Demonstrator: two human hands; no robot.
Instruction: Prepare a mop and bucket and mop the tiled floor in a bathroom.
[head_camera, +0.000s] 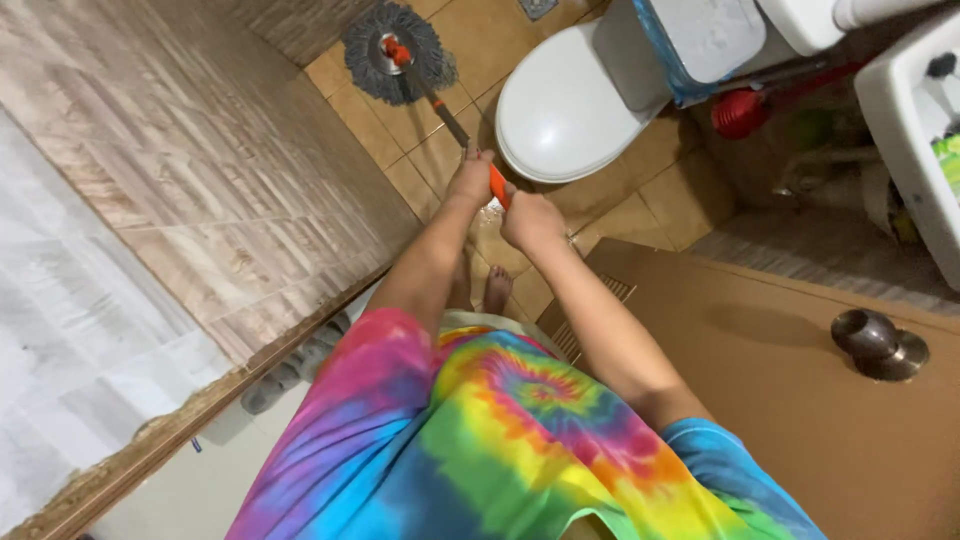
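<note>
Both hands (505, 200) clenched round mop handle (497, 185)

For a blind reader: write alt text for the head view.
Seen from above, a person's left hand and right hand grip a mop handle, its grey mop head on the tan tiled floor beside a white toilet. A brown door with a round knob stands at right.

I have both arms stretched forward and down, elbows nearly straight. My left hand (472, 178) is closed in a fist, just ahead of my right hand (530, 220), also clenched, knuckles up, wrists close together.
</note>
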